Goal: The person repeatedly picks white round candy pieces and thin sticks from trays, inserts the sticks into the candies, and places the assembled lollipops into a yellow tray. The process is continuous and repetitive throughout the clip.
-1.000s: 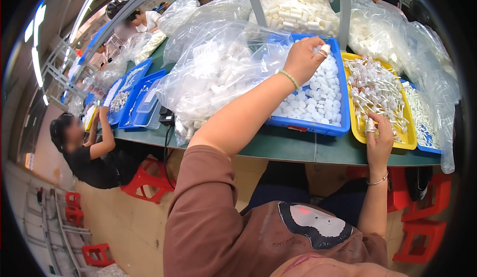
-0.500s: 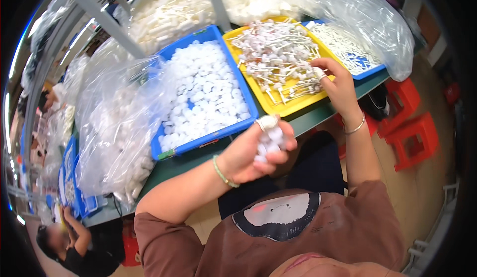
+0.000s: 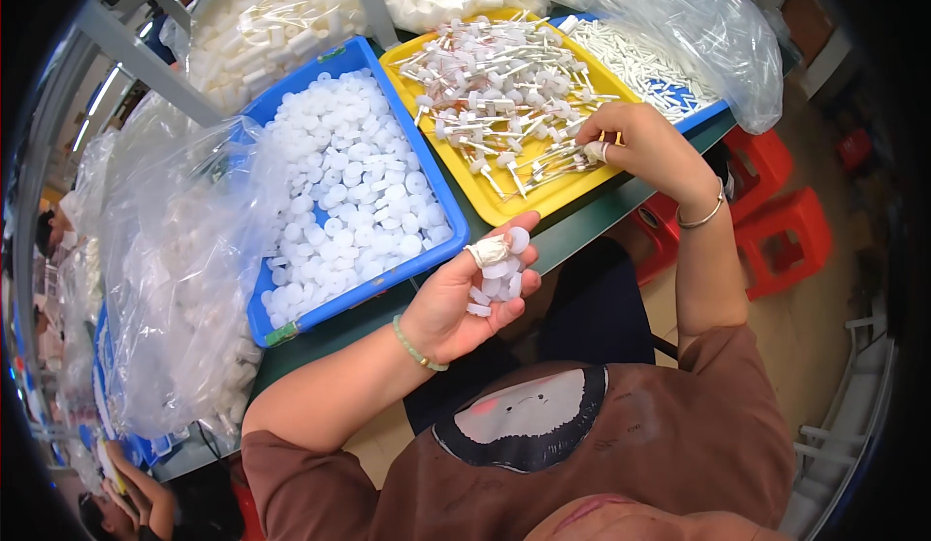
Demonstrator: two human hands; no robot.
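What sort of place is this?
Probably a small-parts assembly workshop or factory. A blue tray of white discs and a yellow tray of stick-like pieces sit on a bench, near bulging clear bags, with another person nearby.

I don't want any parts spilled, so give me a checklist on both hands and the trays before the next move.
1. Left hand holds white discs: ok, several in the cupped palm.
2. Discs fully enclosed: not ok, they show between thumb and fingers.
3. Right hand at the stemmed pieces: ok, at the right side of the yellow tray.
4. Right hand gripping a piece: cannot tell, its fingers hide the contact.
5. Blue tray stocked with loose discs: ok.
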